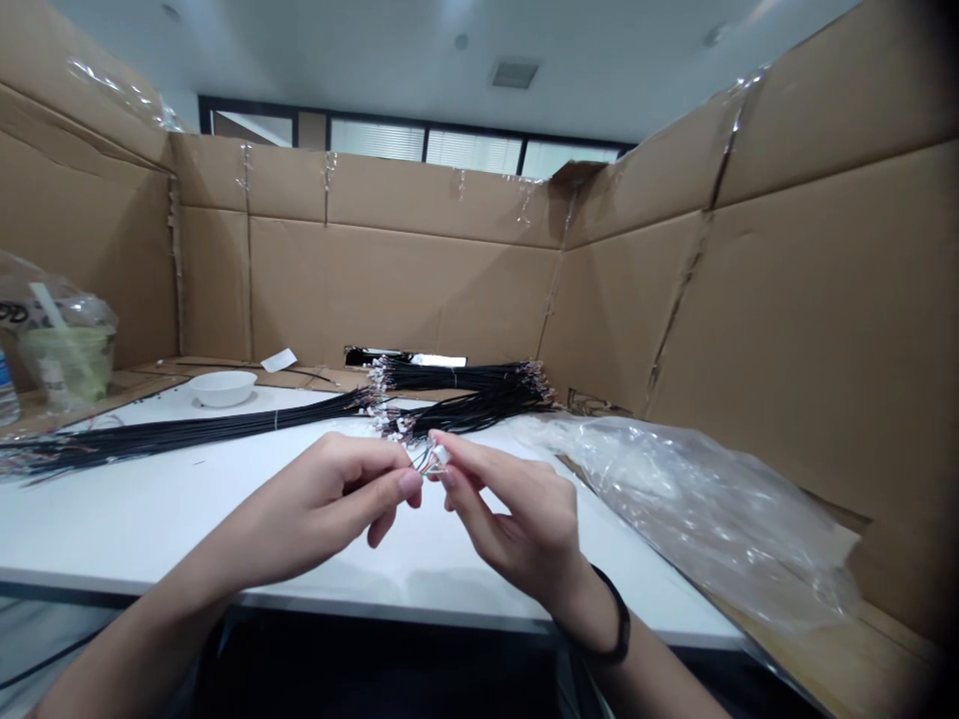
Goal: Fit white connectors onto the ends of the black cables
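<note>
My left hand (330,504) and my right hand (509,514) meet above the white table (135,519), fingertips pinched together. Between them sits a small white connector (439,456) with thin coloured wires (421,462) running into my left fingers. My right thumb and forefinger pinch the connector; my left fingers pinch the wires. A black band circles my right wrist. Just behind my hands lie bundles of black cables (465,394) with small white connectors at their ends.
A long bundle of black cables (187,431) stretches left across the table. A white bowl (223,387) stands at the back left, a bagged drink cup (64,355) far left. A clear plastic bag (696,509) lies right. Cardboard walls (405,280) enclose the table.
</note>
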Motion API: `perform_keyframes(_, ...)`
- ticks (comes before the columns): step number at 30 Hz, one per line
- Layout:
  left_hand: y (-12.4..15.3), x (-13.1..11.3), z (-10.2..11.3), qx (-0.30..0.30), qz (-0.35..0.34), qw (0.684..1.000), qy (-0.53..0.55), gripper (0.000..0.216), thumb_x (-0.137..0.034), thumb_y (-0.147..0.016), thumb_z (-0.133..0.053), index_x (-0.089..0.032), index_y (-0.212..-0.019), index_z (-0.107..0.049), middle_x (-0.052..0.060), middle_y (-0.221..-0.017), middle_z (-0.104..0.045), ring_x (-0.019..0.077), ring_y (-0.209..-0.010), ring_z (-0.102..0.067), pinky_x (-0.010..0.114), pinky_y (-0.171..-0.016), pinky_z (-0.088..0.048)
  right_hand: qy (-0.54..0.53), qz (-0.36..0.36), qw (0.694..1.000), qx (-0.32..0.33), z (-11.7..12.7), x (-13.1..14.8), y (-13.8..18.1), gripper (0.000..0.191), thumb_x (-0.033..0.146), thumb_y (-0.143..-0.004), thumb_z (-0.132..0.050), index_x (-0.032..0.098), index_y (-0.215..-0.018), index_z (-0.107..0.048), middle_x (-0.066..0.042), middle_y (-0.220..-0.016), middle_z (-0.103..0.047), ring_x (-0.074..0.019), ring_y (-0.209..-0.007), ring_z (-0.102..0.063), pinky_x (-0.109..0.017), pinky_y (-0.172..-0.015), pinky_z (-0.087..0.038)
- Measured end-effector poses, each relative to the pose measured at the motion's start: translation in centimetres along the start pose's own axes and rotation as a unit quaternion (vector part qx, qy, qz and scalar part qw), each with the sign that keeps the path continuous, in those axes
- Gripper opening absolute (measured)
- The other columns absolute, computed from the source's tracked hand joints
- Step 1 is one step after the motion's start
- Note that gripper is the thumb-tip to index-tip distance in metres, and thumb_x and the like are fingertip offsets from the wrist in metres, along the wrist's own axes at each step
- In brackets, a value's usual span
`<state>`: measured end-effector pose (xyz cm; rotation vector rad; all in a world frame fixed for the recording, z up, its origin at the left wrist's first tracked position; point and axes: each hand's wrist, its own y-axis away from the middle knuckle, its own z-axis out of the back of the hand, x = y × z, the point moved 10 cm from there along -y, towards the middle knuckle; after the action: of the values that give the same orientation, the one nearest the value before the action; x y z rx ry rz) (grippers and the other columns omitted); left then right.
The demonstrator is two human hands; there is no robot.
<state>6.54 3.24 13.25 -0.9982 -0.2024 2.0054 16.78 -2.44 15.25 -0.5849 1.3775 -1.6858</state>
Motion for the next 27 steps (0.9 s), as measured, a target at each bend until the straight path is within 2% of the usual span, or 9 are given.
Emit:
perform_keyframes(5, 0.0, -0.2, 0.3, -0.022, -0.013, 0.999, -0.038, 0.043, -0.033, -0.098, -0.043, -0.016, -0.060, -0.052, -0.003, -0.056, -0.049, 0.0080, -0.053, -0.044, 0.020, -0.050, -0.036, 0.036, 0.021, 0.999, 0.001, 0.0, 0.5, -0.1, 0.021, 0.011, -0.089, -0.054, 0.015, -0.107, -0.064, -0.008, -0.085, -0.077, -0.0156, -0.062, -0.072, -0.023, -0.059, -0.059)
perform_keyframes(13, 0.1, -0.1, 0.2, -0.014, -0.022, 0.998, -0.059, 0.043, -0.032, -0.098, -0.043, -0.016, -0.059, -0.050, -0.004, -0.053, -0.048, 0.0081, -0.050, -0.042, 0.019, -0.048, -0.036, 0.095, 0.063, 0.993, -0.006, -0.1, 1.4, 0.0, 0.022, 0.011, -0.090, -0.054, 0.015, -0.109, -0.063, -0.006, -0.078, -0.077, -0.0154, -0.060, -0.071, -0.024, -0.053, -0.057)
perform_keyframes(20, 0.2, -0.1, 0.0, -0.028, -0.014, 0.997, -0.063, 0.045, -0.034, -0.100, -0.040, -0.016, -0.059, -0.047, -0.004, -0.054, -0.045, 0.0079, -0.051, -0.039, 0.020, -0.048, -0.031, 0.104, 0.067, 0.992, -0.021, 0.1, 1.5, 0.1, 0.016, 0.011, -0.090, -0.054, 0.011, -0.103, -0.063, -0.006, -0.072, -0.075, -0.0147, -0.054, -0.069, -0.024, -0.048, -0.055)
perform_keyframes(27, 0.1, -0.7, -0.3, -0.039, -0.021, 0.997, -0.065, 0.044, -0.032, -0.099, -0.041, -0.016, -0.058, -0.045, -0.005, -0.053, -0.041, 0.0079, -0.050, -0.036, 0.022, -0.049, -0.028, 0.101, 0.061, 0.992, -0.039, 0.4, 1.6, 0.1, 0.019, 0.008, -0.086, -0.056, 0.012, -0.102, -0.065, -0.004, -0.067, -0.074, -0.0144, -0.053, -0.068, -0.024, -0.049, -0.056)
